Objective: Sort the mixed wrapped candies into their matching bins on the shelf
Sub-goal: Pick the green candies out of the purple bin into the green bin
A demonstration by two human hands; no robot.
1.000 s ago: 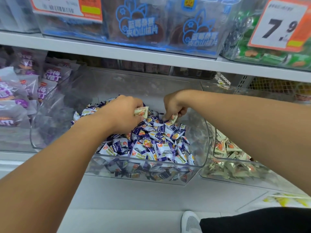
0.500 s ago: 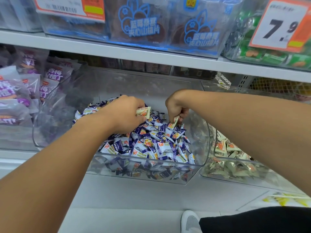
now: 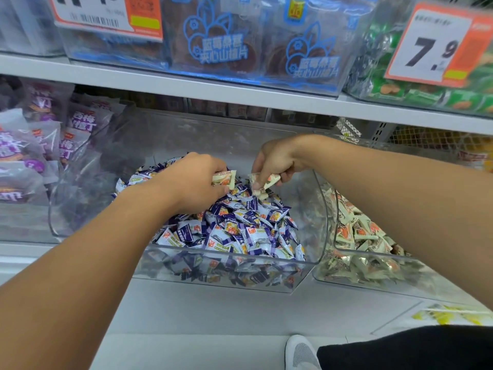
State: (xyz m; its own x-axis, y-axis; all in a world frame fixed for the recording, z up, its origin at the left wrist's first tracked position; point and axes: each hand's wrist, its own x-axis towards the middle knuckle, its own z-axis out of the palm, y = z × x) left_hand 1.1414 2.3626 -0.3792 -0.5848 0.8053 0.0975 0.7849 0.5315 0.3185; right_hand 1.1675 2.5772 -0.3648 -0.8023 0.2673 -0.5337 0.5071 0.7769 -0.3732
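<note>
Both hands are down in the clear plastic middle bin (image 3: 221, 283), which sits dead centre on the white lower shelf (image 3: 213, 311) and is heaped with small purple-and-white wrapped candies (image 3: 240, 231). The left hand (image 3: 196, 186) comes in from 8 o'clock, its fingers curled tight around a cream-and-orange wrapped candy (image 3: 224, 178), whose crimped end pokes out toward 3 o'clock. The right hand (image 3: 274, 162) reaches in from 3 o'clock, wrist bent downward, fingers pinching a second cream-and-orange wrapped candy (image 3: 266, 180) just above the purple heap. The two hands are close but apart, a narrow gap between the two held sweets, right over the back of the pile.

At 3 o'clock of the middle bin, touching its side wall, stands a second clear plastic bin (image 3: 373, 259), and it holds a pile of cream-and-orange wrapped candies (image 3: 357, 233) that look like the pair in the hands. At 9 o'clock lie grey-and-purple snack bags (image 3: 34, 145), partly seen through the clear curved wall.

Up at 12 o'clock, the white upper shelf (image 3: 240, 94) carries clear packs printed with blue blueberry outlines (image 3: 218, 44). A white-and-orange price tag reading 7.9 (image 3: 434, 46) hangs at 2 o'clock in front of green packets (image 3: 426, 94), and another white-and-orange price tag with a barcode (image 3: 106, 14) sits at 11 o'clock.

Down at 5 o'clock, a grey-white shoe (image 3: 300, 353) and a black trouser leg (image 3: 413, 348) show at the frame edge.
</note>
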